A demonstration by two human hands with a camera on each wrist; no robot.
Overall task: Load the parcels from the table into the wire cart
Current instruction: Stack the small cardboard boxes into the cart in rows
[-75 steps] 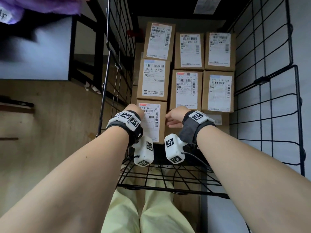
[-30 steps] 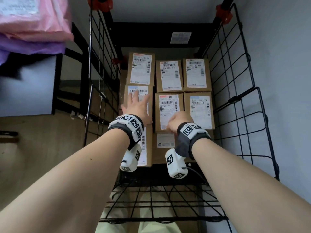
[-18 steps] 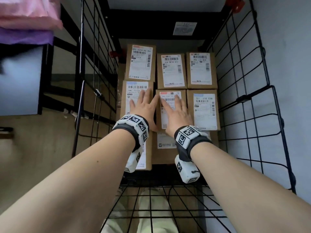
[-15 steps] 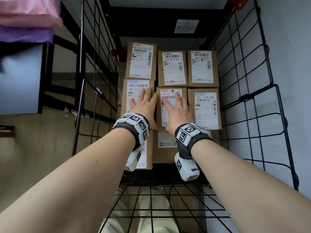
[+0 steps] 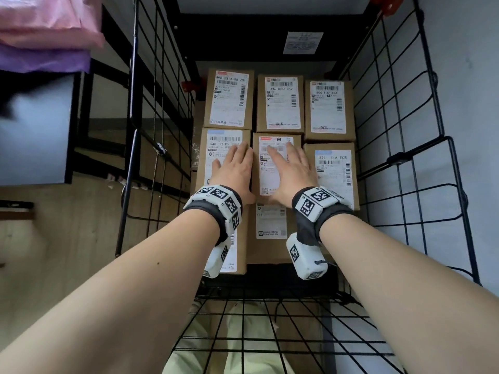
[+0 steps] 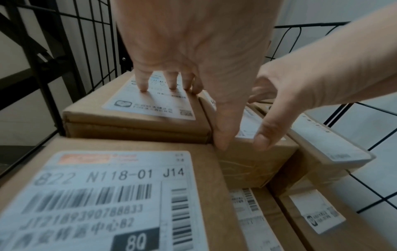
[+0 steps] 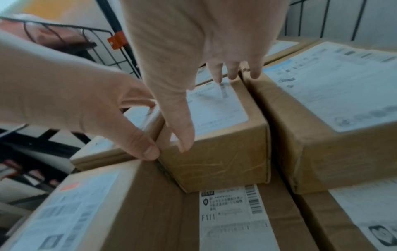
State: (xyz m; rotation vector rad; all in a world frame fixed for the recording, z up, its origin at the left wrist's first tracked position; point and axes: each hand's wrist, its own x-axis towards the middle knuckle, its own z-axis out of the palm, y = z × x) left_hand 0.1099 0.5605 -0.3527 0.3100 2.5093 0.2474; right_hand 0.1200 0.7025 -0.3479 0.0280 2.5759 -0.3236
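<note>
Several brown cardboard parcels with white labels lie stacked in rows inside the black wire cart. My left hand lies flat, fingers straight, on the left parcel of the middle row. In the left wrist view, the left hand has its fingertips on that parcel's label and its thumb down in the seam beside it. My right hand lies flat on the middle parcel. In the right wrist view, the right hand has its thumb over the near left corner of the same parcel. The near-left parcel lies under my left wrist.
Pink and purple soft parcels lie on the table at the upper left, outside the cart's left wire wall. The cart's near wire panel lies below my forearms, with wooden floor to the left.
Both hands let go of the near-left parcel and moved forward onto the middle row. They now lie flat there. Over the last half second they have hardly moved.
</note>
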